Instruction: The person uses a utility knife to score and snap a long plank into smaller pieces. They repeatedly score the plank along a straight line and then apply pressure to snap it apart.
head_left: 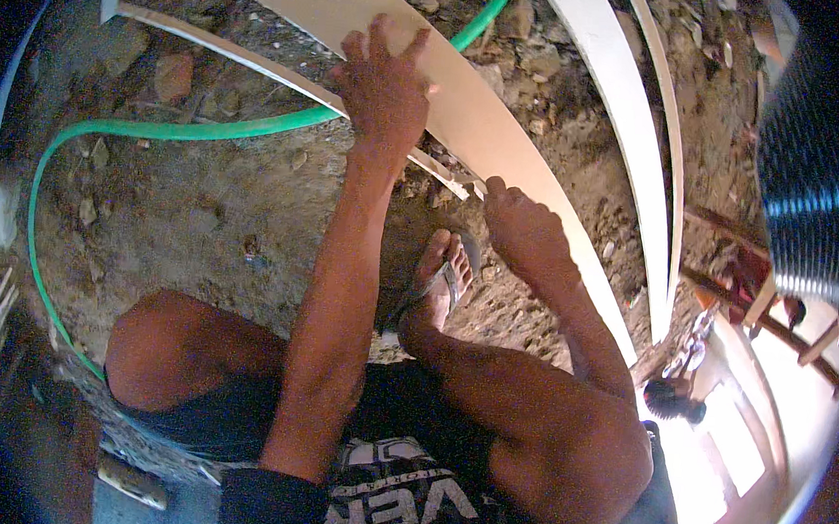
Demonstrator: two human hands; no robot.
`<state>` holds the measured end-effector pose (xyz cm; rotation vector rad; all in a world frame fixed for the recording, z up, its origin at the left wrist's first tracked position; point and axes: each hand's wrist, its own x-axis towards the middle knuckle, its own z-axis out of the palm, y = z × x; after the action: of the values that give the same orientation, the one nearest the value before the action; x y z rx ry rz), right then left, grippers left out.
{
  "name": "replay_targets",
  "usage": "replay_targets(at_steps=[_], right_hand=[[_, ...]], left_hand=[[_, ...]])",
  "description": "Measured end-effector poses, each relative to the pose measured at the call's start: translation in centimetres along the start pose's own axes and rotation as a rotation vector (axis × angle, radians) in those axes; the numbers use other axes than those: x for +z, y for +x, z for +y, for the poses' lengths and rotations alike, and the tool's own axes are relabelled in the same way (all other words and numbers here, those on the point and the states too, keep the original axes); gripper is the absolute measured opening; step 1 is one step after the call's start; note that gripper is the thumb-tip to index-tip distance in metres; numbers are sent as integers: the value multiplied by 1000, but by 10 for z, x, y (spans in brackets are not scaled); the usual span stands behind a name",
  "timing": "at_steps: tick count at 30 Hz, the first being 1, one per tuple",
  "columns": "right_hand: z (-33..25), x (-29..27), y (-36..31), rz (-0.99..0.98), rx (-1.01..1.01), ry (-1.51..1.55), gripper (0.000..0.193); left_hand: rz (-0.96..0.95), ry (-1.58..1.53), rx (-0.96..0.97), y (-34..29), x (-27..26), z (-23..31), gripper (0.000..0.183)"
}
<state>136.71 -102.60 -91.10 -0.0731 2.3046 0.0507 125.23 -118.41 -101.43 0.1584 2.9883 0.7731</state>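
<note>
A long, pale tan board (501, 152) runs slantwise from the upper left toward the lower right, curved by the lens. My left hand (386, 89) lies on its near edge with fingers spread over the face. Closer to me, my right hand (532, 232) is closed in a fist against the same edge. A small end of something pokes out by its index finger, but the grip hides what it is. A thin, pale strip (231, 53) lies alongside the board, passes under my left wrist and ends, ragged, near my right fist.
A green hose (189, 131) curves over the rocky dirt ground (204, 213) and passes beneath the board. Two more pale boards, one a wide white board (618, 92), lie to the right. My sandalled foot (443, 273) is below the board. Another person (675, 399) appears at lower right, near wooden bars (768, 318).
</note>
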Motion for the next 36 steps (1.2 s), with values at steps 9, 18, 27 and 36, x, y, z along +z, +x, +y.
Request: replay_targets(at_steps=[9,18,27,36], right_hand=[[105,26,-81,340,31,417,21],[121,70,-31,82,-139,233,30],[113,99,8,208,-385,427,35],[120,111,20,299,-511,526,27]], left_hand=[[455,-776,-796,-104,67,113,38],[49,-922,-756,-199,95,150,32],[76,-921,-834,-193,109,139,21],[252,-808,-839,-195,103,163,21]])
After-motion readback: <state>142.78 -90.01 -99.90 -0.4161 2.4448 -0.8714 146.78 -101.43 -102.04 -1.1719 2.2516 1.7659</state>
